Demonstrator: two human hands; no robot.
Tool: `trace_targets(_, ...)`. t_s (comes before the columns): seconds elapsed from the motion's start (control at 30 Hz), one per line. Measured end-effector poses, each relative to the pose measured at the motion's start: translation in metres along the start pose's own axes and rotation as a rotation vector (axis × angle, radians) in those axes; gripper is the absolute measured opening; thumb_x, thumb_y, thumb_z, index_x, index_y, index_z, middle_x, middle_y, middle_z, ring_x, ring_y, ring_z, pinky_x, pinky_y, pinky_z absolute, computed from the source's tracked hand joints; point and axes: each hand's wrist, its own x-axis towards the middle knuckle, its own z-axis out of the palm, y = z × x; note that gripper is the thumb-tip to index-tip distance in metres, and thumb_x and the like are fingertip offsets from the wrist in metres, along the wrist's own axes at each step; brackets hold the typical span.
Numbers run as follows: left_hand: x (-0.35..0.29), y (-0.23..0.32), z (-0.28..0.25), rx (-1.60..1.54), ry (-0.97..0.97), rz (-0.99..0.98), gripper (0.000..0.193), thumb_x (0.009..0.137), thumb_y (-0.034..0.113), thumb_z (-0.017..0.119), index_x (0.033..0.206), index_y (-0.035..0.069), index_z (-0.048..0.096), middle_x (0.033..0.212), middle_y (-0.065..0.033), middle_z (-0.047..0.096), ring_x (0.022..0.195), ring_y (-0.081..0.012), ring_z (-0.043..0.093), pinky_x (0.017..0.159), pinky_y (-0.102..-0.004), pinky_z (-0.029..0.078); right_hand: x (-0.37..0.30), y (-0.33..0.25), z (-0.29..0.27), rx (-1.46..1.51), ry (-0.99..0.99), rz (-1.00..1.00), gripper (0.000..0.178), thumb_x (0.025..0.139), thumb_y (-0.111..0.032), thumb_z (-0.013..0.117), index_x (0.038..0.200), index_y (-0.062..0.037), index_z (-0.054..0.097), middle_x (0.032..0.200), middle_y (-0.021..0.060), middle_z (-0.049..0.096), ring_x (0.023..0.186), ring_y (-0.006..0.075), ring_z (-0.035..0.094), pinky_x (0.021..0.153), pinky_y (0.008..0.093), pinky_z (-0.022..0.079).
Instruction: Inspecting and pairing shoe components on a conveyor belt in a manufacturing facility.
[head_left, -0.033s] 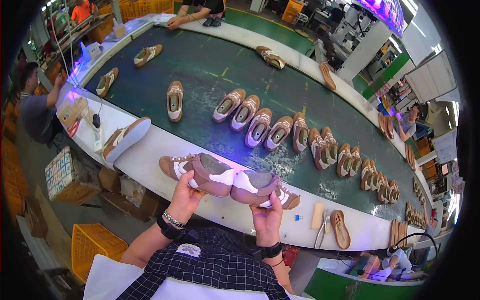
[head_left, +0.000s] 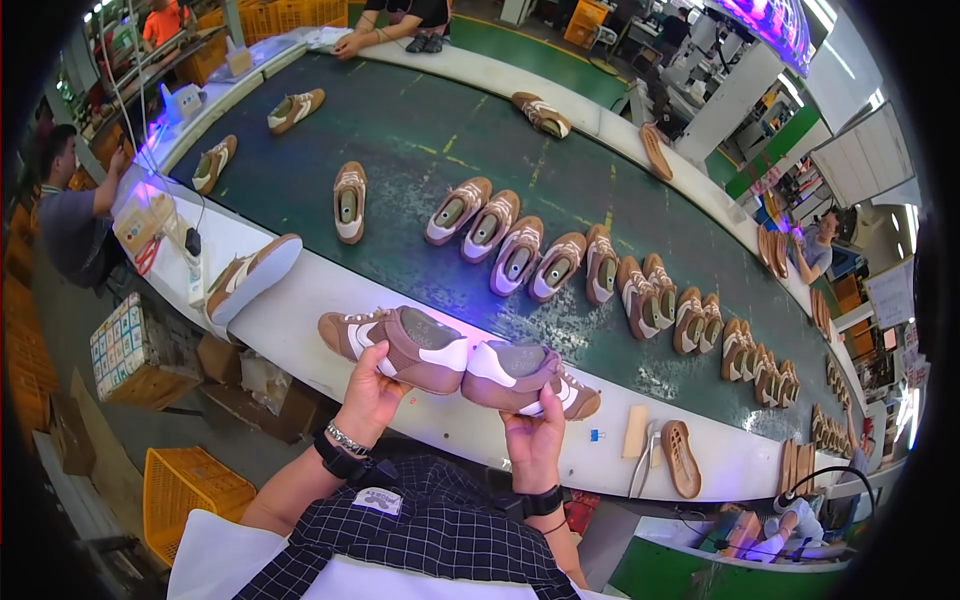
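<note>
My left hand (head_left: 372,402) is closed round the side of a brown sneaker with white trim (head_left: 425,350). Its toe points left. A matching sneaker (head_left: 510,375) is gripped in my right hand (head_left: 535,430), toe to the right. The white heels of the two meet or nearly meet above the white ledge. Right of my right hand lie a small blue binder clip (head_left: 597,436), a pale flat block (head_left: 635,432), metal pincers (head_left: 643,462) and a loose tan sole (head_left: 682,460). Another sneaker (head_left: 250,278) rests tilted on its side at the left of the ledge.
Beyond the white ledge (head_left: 420,415) runs a dark green conveyor (head_left: 400,115) with several brown sneakers (head_left: 520,257) in a slanting row. Red-handled scissors (head_left: 147,256) lie at the left. A yellow crate (head_left: 190,495) stands below. People (head_left: 78,205) are along the far edges.
</note>
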Motion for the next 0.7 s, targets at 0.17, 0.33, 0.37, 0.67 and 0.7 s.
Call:
trace_targets(0.17,0.002,0.001,-0.003,0.033,-0.012,0.025,0.047,0.084,0.023,0.057,0.126,0.010,0.043,0.121,-0.0053,0.052,0.113,-0.0206,0.050,0.094,-0.0395,0.044,-0.003,0.004,-0.001,-0.041,-0.029,-0.046,0.043,0.088,-0.021,0.054,0.127,-0.0077,0.044,0.128,0.0085,0.049,0.118,0.0260,0.047,0.096,0.0475,0.043)
trace_targets(0.33,0.002,0.004,-0.003,0.120,-0.033,0.098,0.046,0.083,0.024,0.060,0.124,0.010,0.046,0.119,-0.0047,0.055,0.112,-0.0203,0.052,0.095,-0.0382,0.042,-0.005,0.002,0.003,-0.091,-0.061,-0.067,0.044,0.088,-0.021,0.054,0.128,-0.0079,0.043,0.128,0.0077,0.049,0.120,0.0248,0.046,0.099,0.0464,0.040)
trace_targets(0.37,0.002,0.005,-0.003,0.118,-0.033,0.098,0.046,0.083,0.024,0.060,0.124,0.010,0.046,0.119,-0.0047,0.055,0.112,-0.0203,0.052,0.095,-0.0382,0.042,-0.004,0.002,0.001,-0.104,-0.069,-0.067,0.044,0.088,-0.021,0.054,0.128,-0.0079,0.043,0.128,0.0076,0.049,0.120,0.0245,0.046,0.100,0.0457,0.040)
trace_targets(0.67,0.006,0.026,-0.016,0.146,-0.153,0.017,0.040,0.086,0.023,0.056,0.121,0.005,0.049,0.114,-0.0067,0.058,0.105,-0.0195,0.056,0.091,-0.0364,0.046,0.001,-0.009,0.006,-0.109,-0.315,0.127,0.059,0.081,-0.018,0.060,0.133,-0.0038,0.036,0.132,0.0106,0.046,0.122,0.0268,0.043,0.106,0.0424,0.032)
trace_targets(0.7,0.007,0.024,-0.016,0.124,-0.161,-0.092,0.041,0.087,0.025,0.054,0.121,0.004,0.049,0.114,-0.0092,0.058,0.105,-0.0209,0.056,0.092,-0.0373,0.045,0.002,-0.004,0.007,-0.115,-0.311,0.196,0.060,0.081,-0.019,0.061,0.134,-0.0035,0.036,0.132,0.0106,0.046,0.122,0.0270,0.044,0.106,0.0422,0.032)
